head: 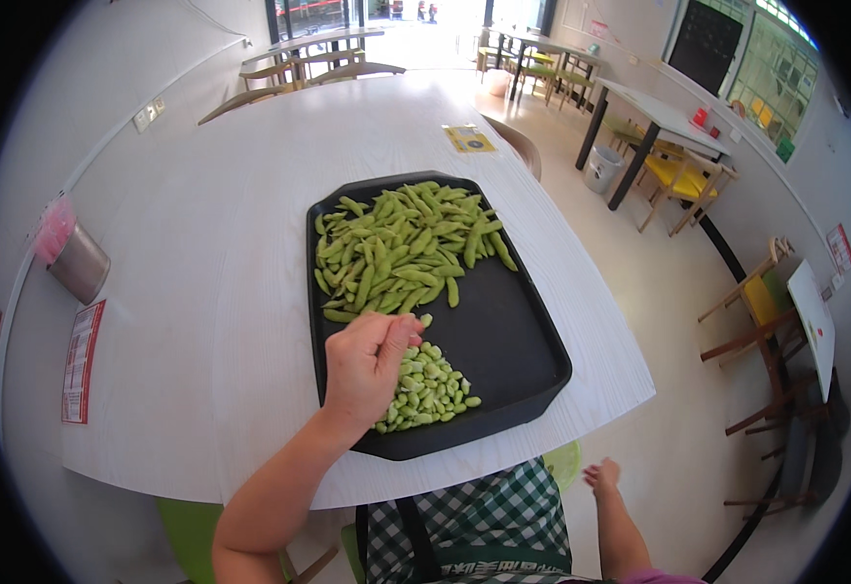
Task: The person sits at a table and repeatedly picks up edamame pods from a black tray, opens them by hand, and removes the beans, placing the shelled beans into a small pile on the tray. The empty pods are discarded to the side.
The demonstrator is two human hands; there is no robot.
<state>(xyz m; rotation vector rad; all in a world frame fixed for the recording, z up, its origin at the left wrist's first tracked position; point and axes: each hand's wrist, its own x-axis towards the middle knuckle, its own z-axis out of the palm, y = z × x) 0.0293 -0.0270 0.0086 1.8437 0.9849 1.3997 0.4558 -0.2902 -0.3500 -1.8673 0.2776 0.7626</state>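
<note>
A black rectangular tray (pixel 513 328) lies on the white table, with a heap of green edamame pods (pixel 396 248) across its far part. Shelled green beans (pixel 432 387) are piled in its near left corner. Over that pile is my left hand (pixel 367 358), its fingers curled and thumb pressed against them; a single bean (pixel 426 320) shows by the fingertips. Whether something is inside the fingers cannot be seen. My right hand (pixel 602 474) is off the table's near right edge, fingers apart, above a light green bin (pixel 562 463) partly hidden under the table.
On the left, a metal cup (pixel 81 264) with pink contents stands by the wall, near a red-bordered printed sheet (pixel 82 361). A yellow card (pixel 469 139) lies beyond the tray. More tables, yellow-seated chairs (pixel 677 177) and a grey bin (pixel 603 169) are to the right.
</note>
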